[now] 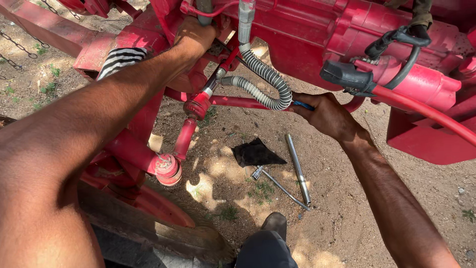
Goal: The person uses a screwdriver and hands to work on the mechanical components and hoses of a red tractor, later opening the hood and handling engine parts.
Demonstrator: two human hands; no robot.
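Here the right hand (328, 116) grips the lower end of the grey ribbed hose (267, 79), apparently with a blue tool; the hose runs up-left toward the left hand (194, 35), closed on red machine pipework (233, 101).

left hand (194, 35) gripping up among red machine (307, 30) parts, right hand (325, 115) closed on blue-handled tool (303, 105) beside ribbed grey hose (267, 79), black rag (255, 153) and metal wrenches (296, 168) on sandy ground (347, 208)
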